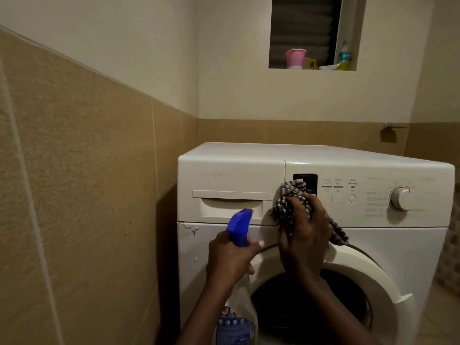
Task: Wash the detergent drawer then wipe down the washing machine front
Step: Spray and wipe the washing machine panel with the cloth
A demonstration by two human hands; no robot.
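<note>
On the white washing machine [373, 245], the words "Start" and "Soaking" can be read above a small round button [351, 198]; two neighbouring labels are faint, something like "Speed Perfect" and "Water plus", and the print beside the dial is too blurred to be made out. A dark rectangular display [305, 179] is partly covered by a checked cloth [291, 200], woven in dark and pale squares and bunched into soft folds. The cloth is clutched by the right hand [305, 235], fingers curled tight around it, and is pressed against the control panel just right of the detergent drawer [231, 192]. The drawer is seated shut in the panel's upper left, smooth plastic with a recessed handle slot. A spray bottle [239, 282] is gripped at the neck by the left hand [230, 258], fingers wrapped closed; its glossy blue trigger head [240, 226] is raised in front of the drawer, and its clear body carries a blue label whose writing cannot be read. A round, ridged silver-white dial [401, 198] is set at the panel's right. Chipped, flaking paint is seen at the front's upper left corner. The round door [373, 277], white-rimmed with dark glass, is closed. Matte tan tiles [87, 170] line the wall.
</note>
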